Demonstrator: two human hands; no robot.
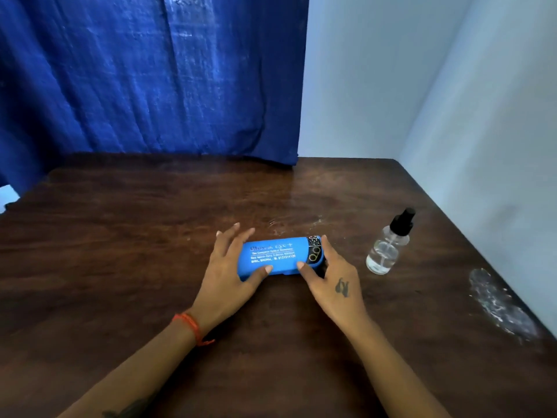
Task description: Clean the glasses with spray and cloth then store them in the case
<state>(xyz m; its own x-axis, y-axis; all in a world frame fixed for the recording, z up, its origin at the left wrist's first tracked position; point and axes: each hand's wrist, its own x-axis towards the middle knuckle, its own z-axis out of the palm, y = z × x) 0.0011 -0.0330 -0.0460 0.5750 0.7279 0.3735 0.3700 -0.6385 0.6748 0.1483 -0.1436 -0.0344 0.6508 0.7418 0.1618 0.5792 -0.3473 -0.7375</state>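
Note:
A blue glasses case (275, 256) with white lettering lies shut on the dark wooden table (120, 251), near the middle. My left hand (229, 273) grips its left end, thumb on the front edge and fingers spread over the back. My right hand (334, 276) holds its right end, thumb on the front edge and fingers around the black patterned end. A clear spray bottle (388, 244) with a black nozzle stands upright to the right of the case. The glasses and the cloth are not visible.
A crumpled clear plastic wrapper (500, 306) lies near the table's right edge. A pale wall (452, 116) borders the table on the right and back right. A blue curtain (150, 76) hangs behind the table's far edge.

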